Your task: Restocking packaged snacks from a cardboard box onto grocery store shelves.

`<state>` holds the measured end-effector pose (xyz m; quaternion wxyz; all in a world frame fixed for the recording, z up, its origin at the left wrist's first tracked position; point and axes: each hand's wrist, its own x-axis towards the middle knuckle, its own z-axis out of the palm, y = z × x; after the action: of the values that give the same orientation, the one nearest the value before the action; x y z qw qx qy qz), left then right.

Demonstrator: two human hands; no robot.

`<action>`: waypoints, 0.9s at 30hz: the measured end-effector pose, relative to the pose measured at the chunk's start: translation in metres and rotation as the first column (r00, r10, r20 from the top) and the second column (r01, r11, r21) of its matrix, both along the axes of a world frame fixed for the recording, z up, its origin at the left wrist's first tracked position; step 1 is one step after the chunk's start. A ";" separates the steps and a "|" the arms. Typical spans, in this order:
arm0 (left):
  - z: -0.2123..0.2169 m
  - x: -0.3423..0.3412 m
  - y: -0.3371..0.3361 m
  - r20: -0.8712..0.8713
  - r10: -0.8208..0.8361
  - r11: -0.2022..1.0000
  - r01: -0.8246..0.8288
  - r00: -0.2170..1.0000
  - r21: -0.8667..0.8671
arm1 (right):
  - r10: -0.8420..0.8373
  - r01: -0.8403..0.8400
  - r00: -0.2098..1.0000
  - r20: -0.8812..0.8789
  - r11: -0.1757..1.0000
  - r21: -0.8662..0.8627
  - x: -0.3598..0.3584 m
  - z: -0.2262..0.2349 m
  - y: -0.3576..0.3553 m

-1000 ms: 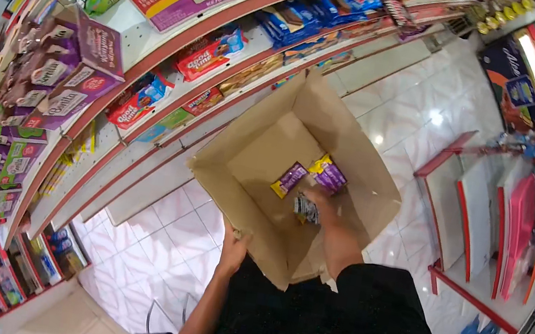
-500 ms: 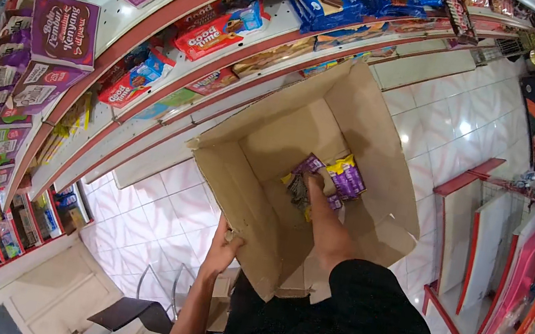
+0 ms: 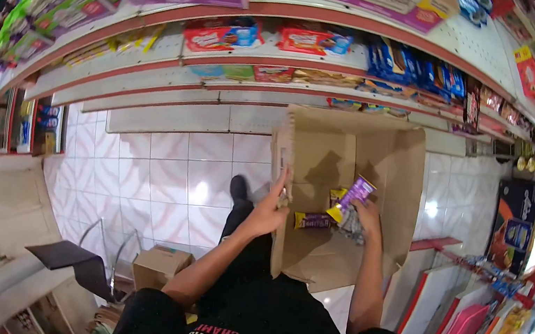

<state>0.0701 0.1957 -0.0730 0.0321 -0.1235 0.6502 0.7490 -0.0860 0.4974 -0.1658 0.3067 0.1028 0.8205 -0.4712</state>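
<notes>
An open cardboard box (image 3: 394, 153) is in front of me. My left hand (image 3: 266, 216) grips its left wall near the upper edge, with the thumb on the inner side. My right hand (image 3: 367, 215) reaches inside and holds a purple and yellow snack packet (image 3: 357, 192), tilted upward. Below and left of it, another purple packet (image 3: 312, 221) lies on the box floor. A second yellow-edged packet (image 3: 335, 196) shows partly behind the held one. Beneath my right hand is a grey crumpled heap (image 3: 348, 227) whose kind I cannot make out.
Beyond the box, curved store shelves (image 3: 190, 80) carry biscuit packs and snack cartons. Shelf panels (image 3: 432, 301) with a pink tray (image 3: 455, 333) stand at right. A dark chair (image 3: 72, 258) and small carton (image 3: 161, 264) are at lower left. Tiled floor (image 3: 171, 151) lies between.
My view has turned, and the box now appears farther right and more upright. My right hand has lifted a packet from the box floor. My left hand still holds the box wall.
</notes>
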 end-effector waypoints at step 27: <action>0.087 -0.049 -0.040 -0.112 -0.019 0.970 0.045 0.993 0.240 | 0.215 -0.280 0.948 -0.236 0.915 -0.291 0.043 0.250 -0.157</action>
<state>0.0212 0.1554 0.0142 0.0234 -0.0670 0.5568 0.8276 -0.0429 0.3400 0.0847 0.2930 -0.1011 0.7658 -0.5634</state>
